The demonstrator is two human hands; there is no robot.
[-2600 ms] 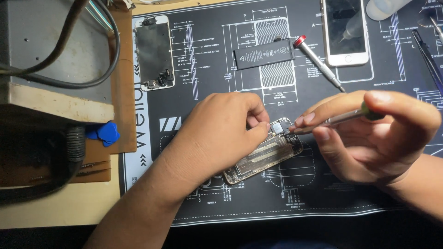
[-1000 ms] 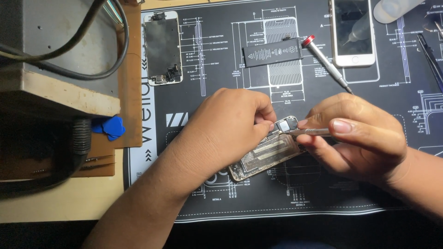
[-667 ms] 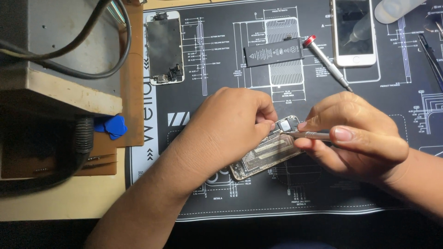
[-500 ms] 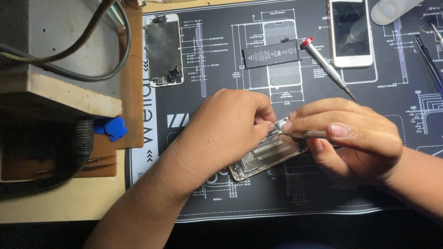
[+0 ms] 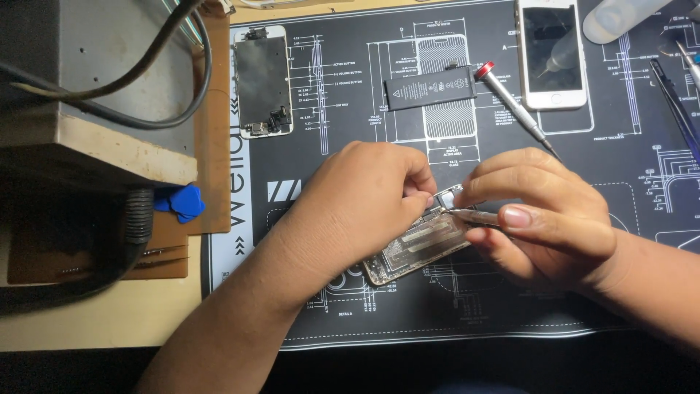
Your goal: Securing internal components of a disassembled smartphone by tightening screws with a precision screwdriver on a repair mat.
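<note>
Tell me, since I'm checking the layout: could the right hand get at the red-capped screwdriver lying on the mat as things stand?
Probably yes. The red-capped screwdriver lies bare on the mat just beyond the right hand, nothing between them. But that hand's fingers already pinch a thin metal tool, which it would likely need to set down first.

On the mat (image 5: 350, 306), the chassis (image 5: 415, 248) lies near the front edge, battery (image 5: 430, 87) and screwdriver (image 5: 514, 108) behind it, screen (image 5: 262, 80) at the back-left corner.

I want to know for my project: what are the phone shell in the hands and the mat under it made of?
The opened phone shell looks like bare metal: silvery, shiny plates and edges. The black work mat looks like soft matte rubber or silicone, with white printed drawings; which one, I can't tell.
</note>
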